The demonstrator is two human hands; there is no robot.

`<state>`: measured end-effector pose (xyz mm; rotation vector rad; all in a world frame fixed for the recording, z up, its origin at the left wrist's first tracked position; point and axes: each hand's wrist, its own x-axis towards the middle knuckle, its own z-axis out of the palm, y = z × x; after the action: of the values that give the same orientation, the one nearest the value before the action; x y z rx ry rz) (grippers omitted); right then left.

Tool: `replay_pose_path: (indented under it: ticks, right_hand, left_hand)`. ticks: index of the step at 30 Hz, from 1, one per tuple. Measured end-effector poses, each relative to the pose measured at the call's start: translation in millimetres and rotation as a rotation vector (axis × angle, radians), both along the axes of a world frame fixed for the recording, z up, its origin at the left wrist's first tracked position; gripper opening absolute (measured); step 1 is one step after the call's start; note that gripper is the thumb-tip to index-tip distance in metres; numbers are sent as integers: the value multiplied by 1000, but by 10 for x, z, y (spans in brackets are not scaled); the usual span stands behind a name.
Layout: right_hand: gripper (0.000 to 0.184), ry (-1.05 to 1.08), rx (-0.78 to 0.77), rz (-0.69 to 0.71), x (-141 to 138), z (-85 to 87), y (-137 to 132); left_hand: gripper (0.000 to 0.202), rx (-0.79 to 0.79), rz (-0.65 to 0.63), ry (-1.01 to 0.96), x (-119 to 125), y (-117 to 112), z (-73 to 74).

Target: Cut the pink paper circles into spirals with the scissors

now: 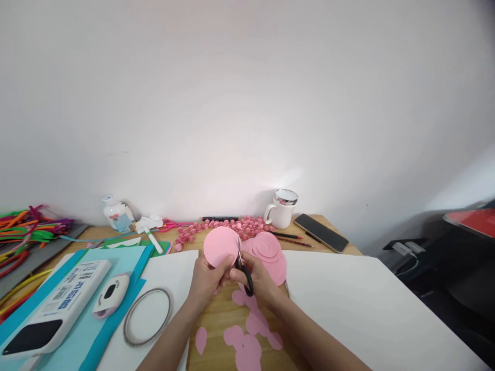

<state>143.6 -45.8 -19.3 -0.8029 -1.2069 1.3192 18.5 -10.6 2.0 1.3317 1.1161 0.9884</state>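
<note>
A round pink paper disc [219, 246] is pinched at its lower edge by my left hand [211, 278], which holds it up above the table. My right hand [258, 278] grips black-handled scissors [248, 283], their blades upright at the disc's right edge. Whether the blades have bitten into the paper I cannot tell. Just behind my right hand lies a pile of pink paper discs with spiral cuts [267, 248]. Pink paper scraps [249, 351] are scattered on the wooden table below my wrists.
Small rolled pink paper flowers [247, 225] lie along the wall. Behind stand a white mug [281, 208] and a white bottle [118, 214]. A phone [322, 233], pencils [296, 241], a tape roll [147, 317], a white boxy device [58, 309] and coloured pipe cleaners [31, 229] surround the work area.
</note>
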Motion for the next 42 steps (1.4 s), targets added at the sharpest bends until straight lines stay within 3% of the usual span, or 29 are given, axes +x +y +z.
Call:
replay_pose_path:
  ticks: [14,26,35,42]
  right_hand:
    - [24,-6,-28,-62,23,-83,16]
    - [20,19,-78,-64,9,-148,22]
    - [27,-1,-62,-37,-37,-67,-19]
    - [30,-33,-8,-115,-21,-39,-12]
  left_hand:
    - [45,47,-13,41,-30,22,-36]
    - [41,10,-44,3,-19,7,30]
    - [45,-10,-18,-43,-36,43,-2]
    - [45,-24,-37,4,-49,50,7]
